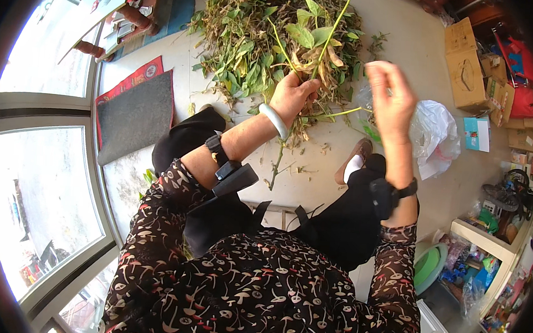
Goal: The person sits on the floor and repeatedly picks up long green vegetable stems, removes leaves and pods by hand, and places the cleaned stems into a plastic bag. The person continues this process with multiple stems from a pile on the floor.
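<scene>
My left hand (296, 95), with a pale bangle at its wrist, grips the stems of a soybean plant (321, 55). Green leaves and tan pods stick out above the fist, and the cut lower stem (276, 165) points down towards me. My right hand (393, 94) is raised to the right of the plant, apart from it. Its fingers are bent and slightly blurred, so whether anything small sits in them is unclear. Beyond both hands a large heap of soybean plants (237, 41) lies on the floor, leaves and dry pods mixed.
A white plastic bag (435, 138) lies right of my right hand. Cardboard boxes (464, 68) stand farther right, near a cluttered shelf (486, 237). Loose pods and leaf bits (300, 171) litter the tiles between my feet. A grey mat (136, 117) lies left beside glass doors.
</scene>
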### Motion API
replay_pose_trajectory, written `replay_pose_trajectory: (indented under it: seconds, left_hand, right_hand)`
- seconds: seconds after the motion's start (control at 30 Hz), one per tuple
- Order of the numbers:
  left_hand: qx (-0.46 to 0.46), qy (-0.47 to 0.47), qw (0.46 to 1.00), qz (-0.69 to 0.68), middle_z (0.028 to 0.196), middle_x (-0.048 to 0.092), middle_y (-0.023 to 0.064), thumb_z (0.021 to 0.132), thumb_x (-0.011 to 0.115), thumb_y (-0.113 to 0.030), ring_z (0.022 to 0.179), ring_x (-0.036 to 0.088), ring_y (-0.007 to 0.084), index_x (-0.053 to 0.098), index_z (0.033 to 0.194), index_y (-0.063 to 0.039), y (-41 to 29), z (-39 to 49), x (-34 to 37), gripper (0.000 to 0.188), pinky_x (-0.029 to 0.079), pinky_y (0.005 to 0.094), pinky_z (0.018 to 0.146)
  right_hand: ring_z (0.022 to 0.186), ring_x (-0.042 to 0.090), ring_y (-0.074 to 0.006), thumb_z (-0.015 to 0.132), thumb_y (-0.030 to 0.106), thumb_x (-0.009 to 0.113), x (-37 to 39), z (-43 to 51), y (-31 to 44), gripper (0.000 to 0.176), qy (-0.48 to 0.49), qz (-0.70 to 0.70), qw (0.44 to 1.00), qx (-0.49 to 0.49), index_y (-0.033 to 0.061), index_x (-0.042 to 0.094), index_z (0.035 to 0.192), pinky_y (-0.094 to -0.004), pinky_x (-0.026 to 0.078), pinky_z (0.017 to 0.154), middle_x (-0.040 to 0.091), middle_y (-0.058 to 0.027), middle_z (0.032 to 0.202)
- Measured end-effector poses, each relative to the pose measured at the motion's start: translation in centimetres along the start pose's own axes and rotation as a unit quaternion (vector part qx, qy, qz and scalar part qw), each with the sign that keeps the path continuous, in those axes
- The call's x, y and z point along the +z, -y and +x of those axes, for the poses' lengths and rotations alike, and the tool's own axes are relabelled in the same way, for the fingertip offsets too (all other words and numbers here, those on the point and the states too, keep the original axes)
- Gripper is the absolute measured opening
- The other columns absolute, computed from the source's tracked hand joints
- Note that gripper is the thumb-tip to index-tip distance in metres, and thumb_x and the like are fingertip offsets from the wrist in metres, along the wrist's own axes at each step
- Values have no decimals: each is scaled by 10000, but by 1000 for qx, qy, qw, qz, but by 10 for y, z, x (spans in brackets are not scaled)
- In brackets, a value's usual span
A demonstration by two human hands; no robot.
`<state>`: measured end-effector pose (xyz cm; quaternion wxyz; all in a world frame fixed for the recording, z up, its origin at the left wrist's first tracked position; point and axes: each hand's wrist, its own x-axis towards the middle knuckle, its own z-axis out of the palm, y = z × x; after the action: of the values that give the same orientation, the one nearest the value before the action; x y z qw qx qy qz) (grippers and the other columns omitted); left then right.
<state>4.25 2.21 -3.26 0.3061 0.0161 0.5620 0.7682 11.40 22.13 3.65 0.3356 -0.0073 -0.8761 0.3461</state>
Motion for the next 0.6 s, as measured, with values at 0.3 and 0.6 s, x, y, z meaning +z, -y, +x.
replay_pose_trajectory:
  seconds: [0.3,0.6]
  left_hand:
    - [32,11,998,46,795,632,28,965,658,-182,649,560,104,604,997,-5,13,0,9,189,465,262,563]
    - [-22,3,1000,-2,758,561,-28,990,597,-207,591,473,56,598,1023,-79,2,-5,18,131,349,202,490]
  right_hand:
    - [784,645,-221,817,199,745,38,4,21,132,65,-196,974,-87,127,644,862,-380,473,732,677,-6,788]
    - [696,634,-266,760,165,701,40,11,10,132,85,-175,981,-8,114,579,754,-414,465,670,636,-1,668]
